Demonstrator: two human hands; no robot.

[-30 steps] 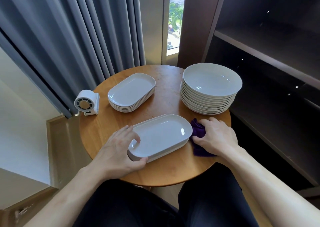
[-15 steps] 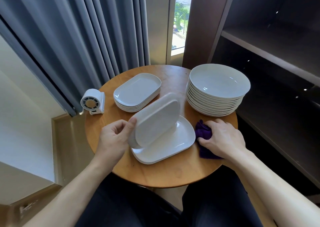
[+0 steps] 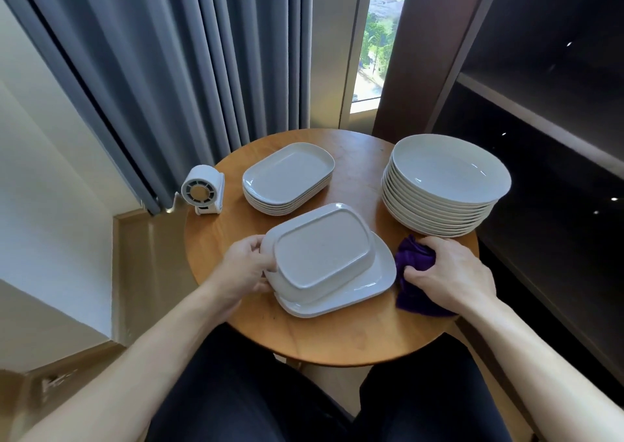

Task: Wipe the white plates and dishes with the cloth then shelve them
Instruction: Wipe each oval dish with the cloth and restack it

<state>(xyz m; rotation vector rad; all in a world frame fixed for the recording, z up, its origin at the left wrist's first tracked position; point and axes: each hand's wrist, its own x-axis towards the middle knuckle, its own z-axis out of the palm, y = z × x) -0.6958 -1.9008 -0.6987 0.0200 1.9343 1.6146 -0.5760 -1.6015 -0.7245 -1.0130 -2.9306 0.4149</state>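
Note:
My left hand (image 3: 244, 267) grips the left end of a white rectangular dish (image 3: 319, 250) that is turned upside down, its base facing up. It lies over a second white rectangular dish (image 3: 364, 291) on the round wooden table (image 3: 337, 337). My right hand (image 3: 449, 272) holds a purple cloth (image 3: 413, 262) on the table, just right of those dishes. A stack of white rectangular dishes (image 3: 287, 178) sits behind. Several round white plates (image 3: 442, 185) are stacked at the back right.
A small white fan (image 3: 202, 190) stands at the table's left edge. Dark wooden shelves (image 3: 540, 114) rise to the right of the table. Grey curtains (image 3: 175, 56) and a window strip are behind. My dark-trousered legs are under the near edge.
My left hand lifted the top rectangular dish from the near pile, tipped it on edge, and has now flipped it base up over the lower dish. My right hand stayed on the cloth.

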